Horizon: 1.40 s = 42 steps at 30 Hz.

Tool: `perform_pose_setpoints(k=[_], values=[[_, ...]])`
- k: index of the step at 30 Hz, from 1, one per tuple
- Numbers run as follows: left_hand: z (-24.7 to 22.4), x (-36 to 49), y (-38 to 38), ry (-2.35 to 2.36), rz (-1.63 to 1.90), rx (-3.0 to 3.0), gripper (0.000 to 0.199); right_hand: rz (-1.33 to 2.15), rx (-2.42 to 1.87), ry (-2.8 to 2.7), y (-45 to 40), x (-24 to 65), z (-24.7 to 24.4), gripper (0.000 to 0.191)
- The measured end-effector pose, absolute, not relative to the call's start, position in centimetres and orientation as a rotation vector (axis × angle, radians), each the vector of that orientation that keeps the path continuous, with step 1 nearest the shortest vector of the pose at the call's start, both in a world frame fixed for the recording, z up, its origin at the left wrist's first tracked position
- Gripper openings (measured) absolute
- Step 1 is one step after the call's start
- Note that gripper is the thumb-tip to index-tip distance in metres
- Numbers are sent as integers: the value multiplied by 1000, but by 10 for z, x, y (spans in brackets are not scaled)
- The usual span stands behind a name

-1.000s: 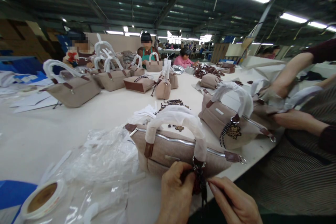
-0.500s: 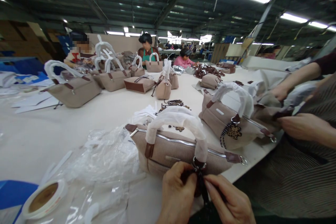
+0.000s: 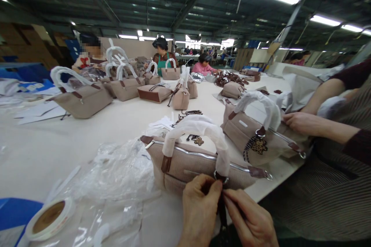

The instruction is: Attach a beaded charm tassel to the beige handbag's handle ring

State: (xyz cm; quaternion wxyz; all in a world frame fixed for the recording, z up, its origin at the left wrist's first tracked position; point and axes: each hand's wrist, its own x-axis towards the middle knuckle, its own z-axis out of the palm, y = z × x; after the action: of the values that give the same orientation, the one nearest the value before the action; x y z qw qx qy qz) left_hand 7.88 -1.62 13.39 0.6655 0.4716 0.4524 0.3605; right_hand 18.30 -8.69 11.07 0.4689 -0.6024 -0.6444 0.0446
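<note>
A beige ribbed handbag (image 3: 176, 164) stands before me, its silver zipper closed and its handles (image 3: 199, 121) wrapped in white film. My left hand (image 3: 199, 206) pinches a dark cord (image 3: 222, 214) just below the metal ring (image 3: 225, 180) at the handle's base. Close beside it, the fingertips of my right hand (image 3: 252, 214) grip the same cord, whose lower end hangs between the hands. My fingers hide where the cord meets the ring. Behind the bag lies a leopard-print charm (image 3: 199, 140) on the table.
At right, another handbag (image 3: 240, 131) carries a leopard charm; a co-worker's hand (image 3: 301, 122) is behind it. Clear plastic (image 3: 113, 177) and a tape roll (image 3: 49, 218) lie at left. Several finished-looking bags (image 3: 84, 100) stand farther back on the white table (image 3: 127, 123).
Both my hands have shifted slightly and pinch the cord closer to the ring. The co-worker's hand at right has moved left toward the neighbouring bag. The charm behind my bag sits slightly differently.
</note>
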Motion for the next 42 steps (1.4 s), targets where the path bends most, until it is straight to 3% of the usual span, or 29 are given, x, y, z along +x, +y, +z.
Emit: perform_pose_setpoints(k=[27, 34, 39, 42], values=[[138, 83, -21, 1007, 982, 656, 15, 347, -1552, -1486, -84, 192, 115, 18], [139, 71, -25, 897, 1076, 608, 19, 698, -1533, -1168, -99, 200, 117, 18], [133, 72, -22, 949, 1043, 637, 20, 1090, -1293, -1001, -105, 207, 124, 18], [130, 73, -19, 1085, 973, 829, 16, 1144, -1153, -894, -106, 207, 130, 27]])
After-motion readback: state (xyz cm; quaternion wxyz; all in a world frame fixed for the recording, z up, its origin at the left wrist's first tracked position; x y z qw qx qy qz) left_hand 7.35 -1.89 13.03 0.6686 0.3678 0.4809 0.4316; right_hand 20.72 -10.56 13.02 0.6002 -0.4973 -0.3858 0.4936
